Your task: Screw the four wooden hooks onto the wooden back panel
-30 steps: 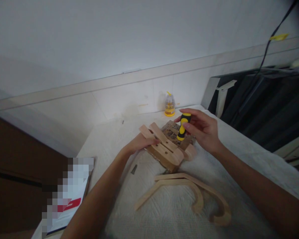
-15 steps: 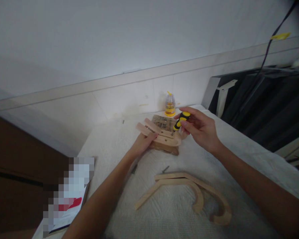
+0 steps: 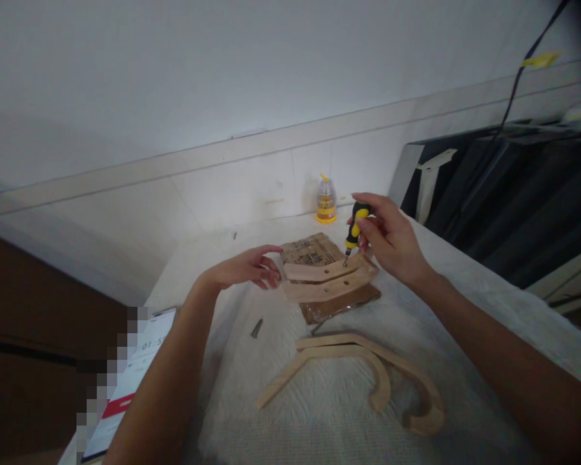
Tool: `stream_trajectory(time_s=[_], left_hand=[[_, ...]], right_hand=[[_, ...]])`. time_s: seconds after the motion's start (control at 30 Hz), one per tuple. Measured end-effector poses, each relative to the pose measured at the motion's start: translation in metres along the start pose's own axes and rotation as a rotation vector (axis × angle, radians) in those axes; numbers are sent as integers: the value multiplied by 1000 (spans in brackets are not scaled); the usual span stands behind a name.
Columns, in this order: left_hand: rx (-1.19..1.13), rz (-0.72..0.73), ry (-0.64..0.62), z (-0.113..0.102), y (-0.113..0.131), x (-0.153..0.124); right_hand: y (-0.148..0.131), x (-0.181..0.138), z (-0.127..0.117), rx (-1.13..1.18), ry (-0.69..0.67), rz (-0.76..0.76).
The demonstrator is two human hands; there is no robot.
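My right hand (image 3: 392, 236) grips a yellow-and-black screwdriver (image 3: 357, 223), its handle up and its tip down at a hole in the rear of two pale wooden pieces (image 3: 329, 287). They lie side by side over a printed brown packet (image 3: 319, 245) in clear plastic. My left hand (image 3: 252, 266) is open beside their left ends, fingers loosely bent and apart, with nothing seen in it. Several screw holes show in the wood; whether a screw sits under the tip is too small to tell. Two curved wooden hooks (image 3: 341, 352) lie nearer me.
On the white cloth (image 3: 223, 387) lies a screw (image 3: 256, 328), with a smaller one (image 3: 235, 236) farther back. A clear and yellow bit container (image 3: 326, 200) stands by the wall. A phone-like screen (image 3: 145, 352) lies at left; dark panels (image 3: 513, 187) lean at right.
My left hand has let go of the wooden pieces and moved left. The pieces and packet have turned and shifted toward me and right. The screwdriver stands more upright.
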State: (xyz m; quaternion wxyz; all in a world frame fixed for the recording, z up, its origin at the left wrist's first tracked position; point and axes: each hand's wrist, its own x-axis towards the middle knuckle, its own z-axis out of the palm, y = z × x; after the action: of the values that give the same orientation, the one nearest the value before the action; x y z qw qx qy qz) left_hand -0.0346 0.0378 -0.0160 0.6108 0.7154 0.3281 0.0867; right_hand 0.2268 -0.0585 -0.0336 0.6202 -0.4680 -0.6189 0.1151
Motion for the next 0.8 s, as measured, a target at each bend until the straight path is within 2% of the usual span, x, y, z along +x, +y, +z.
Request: stream_trajectory(time_s=[0.1,0.17,0.3,0.47,0.53,0.67,0.8], left_hand=[[27,212,218,-4,20,4],[28,317,260,1,39,8],[74,435,214,23,70,17],[153,521,137,50,84,23],[171,556,132,57,84,24],[202,599,123,69,82,28],[391,645,49,78,78,34]], right_hand=[[2,5,-1,-16,-2,-25],[2,8,-1,-49,27,-67],[-3,12,-2,-103,102,-90],[-15,14,-8,-102,-48,-247],[-18,14,-8,-50,-48,-289],[-17,14,-4,59,65,-262],[-12,16,0,82,224,-227]])
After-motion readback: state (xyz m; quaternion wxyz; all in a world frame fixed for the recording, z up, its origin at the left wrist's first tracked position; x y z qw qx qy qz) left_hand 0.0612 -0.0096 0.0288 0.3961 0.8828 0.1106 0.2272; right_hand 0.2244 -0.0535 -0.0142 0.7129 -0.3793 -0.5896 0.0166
